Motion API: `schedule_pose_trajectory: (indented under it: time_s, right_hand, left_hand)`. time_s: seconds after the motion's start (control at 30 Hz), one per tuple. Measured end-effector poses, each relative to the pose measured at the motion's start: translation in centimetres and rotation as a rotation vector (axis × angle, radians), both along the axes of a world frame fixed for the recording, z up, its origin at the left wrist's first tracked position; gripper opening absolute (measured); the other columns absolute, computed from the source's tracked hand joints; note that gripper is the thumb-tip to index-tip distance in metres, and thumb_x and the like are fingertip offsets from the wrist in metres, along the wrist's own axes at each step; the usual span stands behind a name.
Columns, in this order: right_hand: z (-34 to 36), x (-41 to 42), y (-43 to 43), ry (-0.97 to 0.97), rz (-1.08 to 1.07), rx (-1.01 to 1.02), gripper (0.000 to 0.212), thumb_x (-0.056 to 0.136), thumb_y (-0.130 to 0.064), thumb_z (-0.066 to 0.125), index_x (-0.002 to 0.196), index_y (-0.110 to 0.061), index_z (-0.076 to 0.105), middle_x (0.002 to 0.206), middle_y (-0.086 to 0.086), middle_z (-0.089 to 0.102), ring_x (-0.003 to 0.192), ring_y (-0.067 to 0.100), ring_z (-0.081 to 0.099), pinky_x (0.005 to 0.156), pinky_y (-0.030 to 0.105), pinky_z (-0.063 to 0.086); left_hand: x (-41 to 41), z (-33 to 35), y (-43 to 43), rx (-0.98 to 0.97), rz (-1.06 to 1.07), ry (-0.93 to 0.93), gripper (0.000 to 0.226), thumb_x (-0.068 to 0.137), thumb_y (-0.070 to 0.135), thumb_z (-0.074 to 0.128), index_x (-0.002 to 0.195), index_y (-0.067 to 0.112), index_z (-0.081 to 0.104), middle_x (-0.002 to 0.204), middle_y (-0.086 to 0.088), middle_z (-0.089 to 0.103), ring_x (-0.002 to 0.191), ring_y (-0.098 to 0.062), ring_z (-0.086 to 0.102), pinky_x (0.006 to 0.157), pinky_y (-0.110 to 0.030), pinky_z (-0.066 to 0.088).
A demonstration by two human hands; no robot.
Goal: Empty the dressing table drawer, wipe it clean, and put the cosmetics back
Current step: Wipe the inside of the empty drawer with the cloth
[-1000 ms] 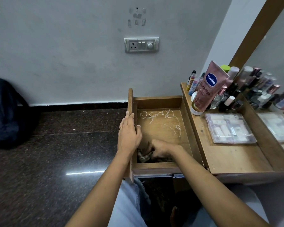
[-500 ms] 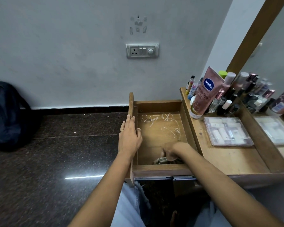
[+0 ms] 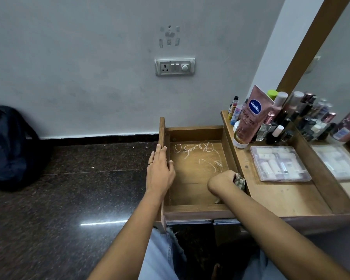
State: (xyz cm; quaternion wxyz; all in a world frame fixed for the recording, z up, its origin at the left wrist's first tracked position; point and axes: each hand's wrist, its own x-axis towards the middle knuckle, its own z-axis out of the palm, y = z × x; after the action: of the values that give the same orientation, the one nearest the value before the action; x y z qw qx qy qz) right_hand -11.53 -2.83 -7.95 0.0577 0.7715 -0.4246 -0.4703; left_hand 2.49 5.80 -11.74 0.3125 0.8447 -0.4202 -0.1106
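The right grip [image 3: 222, 178] is clamped on a checked cloth [image 3: 239, 181], fingers curled round it, and holds the cloth against the right-hand wall of the drawer [image 3: 194, 129], next to the edge of the bench [image 3: 281, 196]. The left grip [image 3: 160, 172] lies apart, with straight fingers [image 3: 159, 153] flat along the top of the drawer's front panel [image 3: 162, 130] and the thumb over the inner face. The drawer is pulled fully out from the side of the bench. Its wooden floor shows only white scribbled marks [image 3: 196, 151] towards the far end. The cosmetics [image 3: 281, 126] stand outside the drawer in a cluster at the back of the bench, against the mirror [image 3: 335, 77]. A pink Vaseline tube [image 3: 251, 116] stands cap down at the front of this cluster. A clear plastic case [image 3: 279, 166] lies flat on the bench, just in front of the bottles. A dark backpack [image 3: 10, 146] rests on the floor [image 3: 69, 188] against the wall, well apart from the drawer. A socket plate [image 3: 174, 66] is fixed to the wall above the drawer.
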Motion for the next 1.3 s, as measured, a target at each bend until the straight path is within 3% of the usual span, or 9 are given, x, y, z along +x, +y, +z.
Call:
schedule_pose_trajectory:
  time_s: [0.07,0.13,0.23,0.33,0.47,0.53,0.63,0.77,1.3]
  right_hand:
    - [0.5,-0.2,-0.8,-0.266,-0.155,-0.014,0.043,0.095,-0.04,0.051,0.126,-0.012,0.058,0.127,0.002,0.059,0.114,0.023,0.058,0.087,0.03,0.046]
    - [0.2,-0.5,-0.7,-0.507,-0.268,-0.139,0.041,0.096,-0.024,0.052,0.132,-0.006,0.051,0.132,0.01,0.052,0.117,0.028,0.053,0.088,0.032,0.047]
    - [-1.1,-1.3,0.2,-0.682,-0.322,-0.214,0.04,0.096,-0.014,0.05,0.135,-0.005,0.045,0.136,0.018,0.04,0.12,0.032,0.047,0.089,0.035,0.048]
    - [-3.8,-1.6,1.2,-0.668,-0.438,-0.031,0.04,0.101,-0.016,0.04,0.138,-0.001,0.041,0.142,0.022,0.038,0.13,0.037,0.037,0.102,0.042,0.037]
    - [-5.3,-1.1,1.4,-0.759,-0.586,-0.022,0.046,0.101,-0.016,0.024,0.142,0.001,0.036,0.151,0.026,0.022,0.138,0.044,0.014,0.114,0.052,0.015]
    - [-5.7,-1.6,1.2,-0.77,-0.497,0.023,0.046,0.101,-0.014,0.023,0.145,-0.003,0.034,0.158,0.02,0.01,0.145,0.039,0.002,0.116,0.053,0.008]
    - [-6.2,-2.0,1.2,-0.774,-0.46,0.095,0.057,0.103,-0.023,0.021,0.153,-0.004,0.001,0.159,0.01,-0.016,0.146,0.031,-0.017,0.119,0.046,-0.008]
    - [-6.5,-1.6,-0.7,-0.749,-0.608,0.169,0.067,0.102,-0.023,0.025,0.15,-0.004,-0.019,0.154,0.011,-0.031,0.145,0.028,-0.022,0.119,0.04,-0.007]
    - [-6.0,-1.3,-1.7,-0.776,-0.581,0.211,0.065,0.103,-0.025,0.024,0.151,-0.009,-0.017,0.155,0.007,-0.03,0.145,0.025,-0.022,0.119,0.041,-0.006]
  left_hand:
    - [0.0,0.0,-0.1,-0.011,-0.001,0.01,0.052,0.098,0.022,0.044,0.148,0.014,0.031,0.16,-0.002,0.019,0.147,-0.024,0.018,0.117,-0.04,0.021]
    - [0.0,-0.1,-0.1,-0.013,-0.002,0.007,0.053,0.098,0.022,0.045,0.148,0.014,0.031,0.16,-0.003,0.019,0.147,-0.024,0.018,0.117,-0.039,0.021]
    - [-0.1,0.0,0.1,-0.011,0.003,-0.006,0.054,0.098,0.023,0.045,0.149,0.013,0.031,0.16,-0.003,0.019,0.147,-0.025,0.018,0.117,-0.04,0.022]
    - [-0.1,0.0,0.2,-0.004,0.004,0.002,0.055,0.098,0.024,0.046,0.149,0.013,0.03,0.16,-0.003,0.018,0.147,-0.025,0.017,0.117,-0.039,0.02]
    - [-0.1,0.0,0.0,0.009,0.007,-0.001,0.055,0.099,0.026,0.045,0.15,0.014,0.028,0.161,-0.002,0.016,0.147,-0.024,0.015,0.118,-0.038,0.019]
    - [-0.1,-0.1,-0.1,0.017,0.002,-0.013,0.056,0.099,0.026,0.045,0.15,0.014,0.028,0.161,-0.003,0.016,0.147,-0.024,0.015,0.118,-0.038,0.019]
    - [0.0,-0.2,-0.2,0.023,0.001,-0.019,0.056,0.098,0.026,0.046,0.15,0.014,0.029,0.161,-0.003,0.016,0.147,-0.024,0.016,0.117,-0.039,0.021]
    - [0.0,-0.4,-0.1,0.016,-0.008,-0.015,0.055,0.098,0.026,0.047,0.149,0.014,0.03,0.16,-0.003,0.017,0.147,-0.025,0.017,0.117,-0.041,0.023]
    - [-0.1,0.0,0.0,0.075,-0.016,-0.068,0.056,0.098,0.027,0.044,0.15,0.013,0.028,0.161,-0.004,0.012,0.147,-0.027,0.016,0.116,-0.04,0.022]
